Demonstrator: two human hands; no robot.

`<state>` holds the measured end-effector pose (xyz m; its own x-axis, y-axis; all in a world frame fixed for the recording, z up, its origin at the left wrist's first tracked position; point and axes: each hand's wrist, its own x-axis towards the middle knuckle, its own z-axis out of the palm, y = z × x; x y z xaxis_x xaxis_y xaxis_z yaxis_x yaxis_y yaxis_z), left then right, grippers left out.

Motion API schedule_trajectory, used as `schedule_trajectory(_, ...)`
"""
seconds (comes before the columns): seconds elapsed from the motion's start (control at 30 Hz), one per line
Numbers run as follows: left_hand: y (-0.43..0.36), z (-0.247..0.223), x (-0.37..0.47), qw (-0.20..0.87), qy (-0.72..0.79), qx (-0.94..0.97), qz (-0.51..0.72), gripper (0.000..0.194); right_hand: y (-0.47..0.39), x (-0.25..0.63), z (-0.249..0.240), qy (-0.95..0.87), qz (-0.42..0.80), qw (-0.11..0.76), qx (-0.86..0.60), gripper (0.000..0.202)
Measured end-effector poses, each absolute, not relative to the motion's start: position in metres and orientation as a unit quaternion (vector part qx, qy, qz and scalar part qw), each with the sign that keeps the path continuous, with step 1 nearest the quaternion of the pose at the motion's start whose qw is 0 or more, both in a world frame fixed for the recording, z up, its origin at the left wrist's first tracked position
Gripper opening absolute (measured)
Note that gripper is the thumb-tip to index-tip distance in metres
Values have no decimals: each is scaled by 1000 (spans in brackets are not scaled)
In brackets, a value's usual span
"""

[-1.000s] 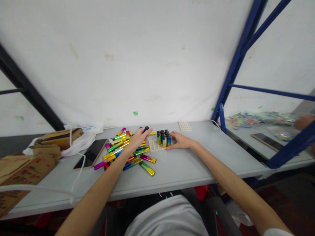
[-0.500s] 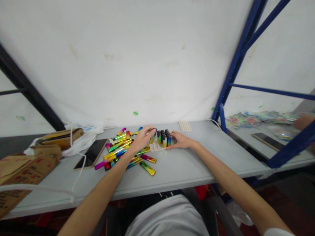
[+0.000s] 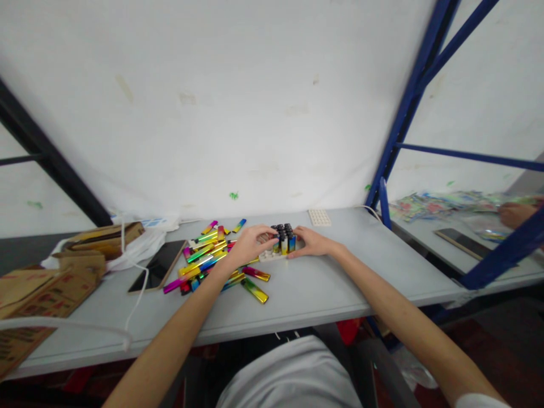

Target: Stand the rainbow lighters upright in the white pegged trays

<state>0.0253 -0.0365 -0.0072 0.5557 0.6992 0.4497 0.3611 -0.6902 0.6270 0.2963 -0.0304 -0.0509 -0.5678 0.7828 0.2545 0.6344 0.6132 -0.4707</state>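
Note:
A white tray with small holes (image 3: 272, 257) lies on the table, and several lighters with black tops (image 3: 284, 229) stand upright close together in its right part. My left hand (image 3: 250, 243) reaches over the tray's left part, thumb and fingers pinched on a lighter (image 3: 276, 247) beside the standing ones; the fingers hide part of it. At the tray's right end my right hand (image 3: 312, 242) steadies it, thumb in front and fingers behind. Loose shiny lighters (image 3: 206, 263) in yellow, green, blue and pink lie heaped left of the tray, partly behind my left forearm.
Another holed tray (image 3: 319, 217) lies by the wall. Farther left are a phone (image 3: 159, 265), a white cable (image 3: 142, 292) and cardboard boxes (image 3: 55, 289). Blue shelf posts (image 3: 402, 130) rise on the right; beyond them are a co-worker's hand (image 3: 516, 214), plastic packets (image 3: 442, 205) and another phone (image 3: 461, 242).
My left hand has moved right and slightly down with the lighter, from above the tray's left part to beside the standing lighters. My right hand stays in place.

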Motion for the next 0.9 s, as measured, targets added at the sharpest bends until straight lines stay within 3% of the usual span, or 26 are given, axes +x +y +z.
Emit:
schedule_trajectory(0.33, -38, -7, 24, 307, 325, 836, 318, 30, -31, 296, -50, -870, 165, 223, -407, 73)
schedule_trajectory(0.57, -40, -10, 25, 293, 321, 839, 327, 37, -30, 296, -52, -872, 163, 229, -401, 70)
schedule_trajectory(0.73, -14, -15, 8, 139, 421, 818, 367, 28, -30, 296, -52, -866, 168, 238, -406, 71)
schedule_trajectory(0.9, 25, -34, -21, -49, 560, 806, 185, 45, -31, 296, -51, -866, 173, 236, -406, 71)
